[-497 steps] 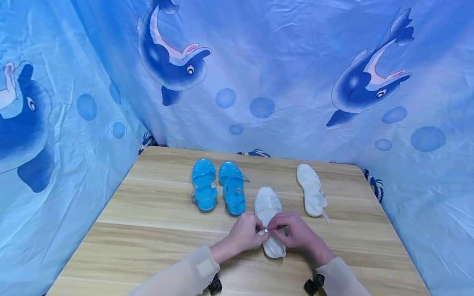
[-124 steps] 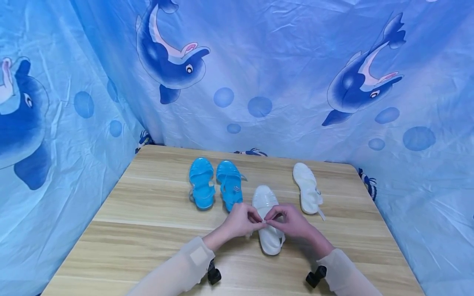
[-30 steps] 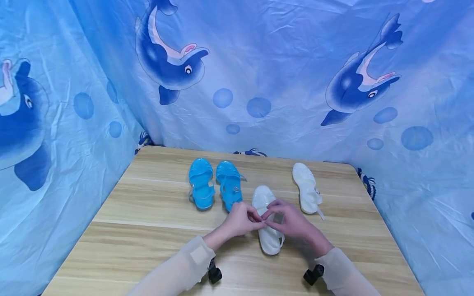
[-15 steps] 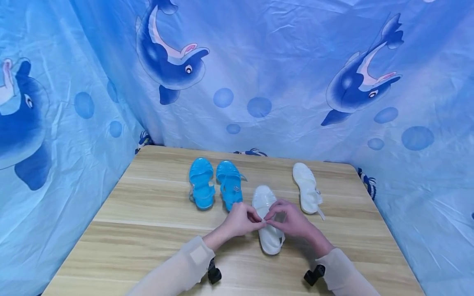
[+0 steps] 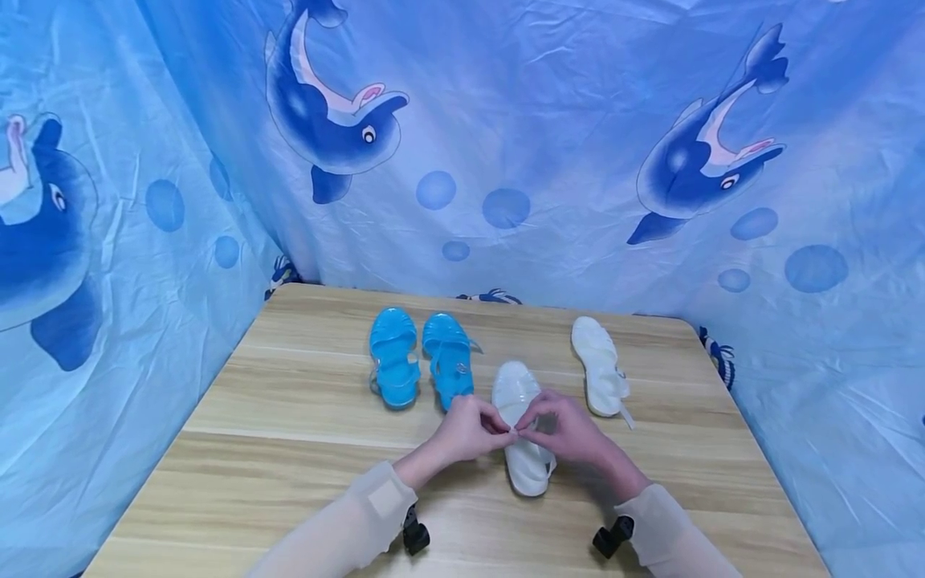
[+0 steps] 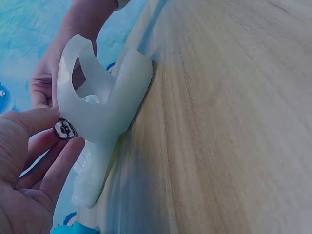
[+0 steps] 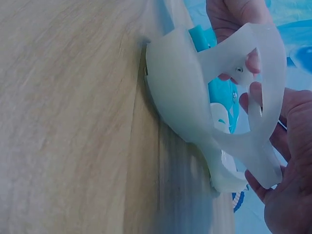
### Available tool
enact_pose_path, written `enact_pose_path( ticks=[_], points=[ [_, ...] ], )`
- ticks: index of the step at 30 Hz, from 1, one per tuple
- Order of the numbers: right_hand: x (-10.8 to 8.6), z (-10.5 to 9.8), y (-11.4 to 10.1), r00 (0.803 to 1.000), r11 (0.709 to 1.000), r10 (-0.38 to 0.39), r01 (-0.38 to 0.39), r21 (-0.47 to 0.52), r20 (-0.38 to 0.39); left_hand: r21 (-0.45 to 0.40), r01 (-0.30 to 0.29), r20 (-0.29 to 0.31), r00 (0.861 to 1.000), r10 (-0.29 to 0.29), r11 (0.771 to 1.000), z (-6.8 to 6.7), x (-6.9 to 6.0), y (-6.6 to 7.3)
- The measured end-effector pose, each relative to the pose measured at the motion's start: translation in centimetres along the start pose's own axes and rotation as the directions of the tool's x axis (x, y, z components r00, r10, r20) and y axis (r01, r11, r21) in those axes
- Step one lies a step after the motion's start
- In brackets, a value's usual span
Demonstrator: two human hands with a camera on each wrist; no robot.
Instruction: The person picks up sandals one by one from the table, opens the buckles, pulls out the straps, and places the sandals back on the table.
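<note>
A white jelly sandal [image 5: 527,466] stands sole down on the table, toe pointing away from me, beneath both hands. My left hand [image 5: 470,429] pinches the sandal's metal buckle [image 6: 65,129] between thumb and fingers at the ankle strap. From the other side, my right hand [image 5: 567,429] pinches the white strap [image 7: 255,107], its fingertips meeting the left ones above the sandal. In the head view the fingertips hide the buckle. Whether the strap's end is through the buckle I cannot tell.
Two blue jelly sandals, one at far left [image 5: 393,361] and one beside it [image 5: 448,353], lie left of the hands. Another white sandal [image 5: 600,365] with a loose strap end lies back right. Blue dolphin-print cloth [image 5: 470,144] hangs behind the wooden table [image 5: 289,449].
Since the oldest frame, both hands have shifted slightly up and left in view, and the buckle has gone behind the fingers. Over the last second, the right fingertips have moved a little at the strap.
</note>
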State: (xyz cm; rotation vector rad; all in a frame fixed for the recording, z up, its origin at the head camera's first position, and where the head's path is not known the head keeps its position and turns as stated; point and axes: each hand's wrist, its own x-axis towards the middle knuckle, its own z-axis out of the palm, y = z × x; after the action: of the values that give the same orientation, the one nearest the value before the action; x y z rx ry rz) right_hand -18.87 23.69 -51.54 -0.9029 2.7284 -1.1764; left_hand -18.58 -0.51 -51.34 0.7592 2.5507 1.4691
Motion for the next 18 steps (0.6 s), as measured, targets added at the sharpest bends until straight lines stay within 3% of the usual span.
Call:
enact_pose_path(
  ticks=[6,12,15,18],
  points=[
    [-0.4,-0.1,0.3,1.000,0.999,-0.014,0.014,0.038,-0.005,0.000,0.008,0.026,1.000,-0.008,1.000,0.0,0.1,0.1],
    [-1.3,-0.5,1.0,0.996,1.000,-0.006,0.008,0.015,-0.094,0.012,0.002,0.025,1.000,-0.002,1.000,-0.3,0.5,0.2],
    [-1.9,-0.7,0.9,0.991,1.000,-0.006,0.002,-0.029,-0.137,0.032,-0.001,0.015,1.000,0.001,0.999,-0.6,1.4,0.6],
    [-2.7,-0.8,0.1,0.982,0.998,0.001,-0.015,-0.069,-0.189,0.086,0.017,-0.011,1.000,-0.016,0.996,-0.9,3.2,1.4]
  ],
)
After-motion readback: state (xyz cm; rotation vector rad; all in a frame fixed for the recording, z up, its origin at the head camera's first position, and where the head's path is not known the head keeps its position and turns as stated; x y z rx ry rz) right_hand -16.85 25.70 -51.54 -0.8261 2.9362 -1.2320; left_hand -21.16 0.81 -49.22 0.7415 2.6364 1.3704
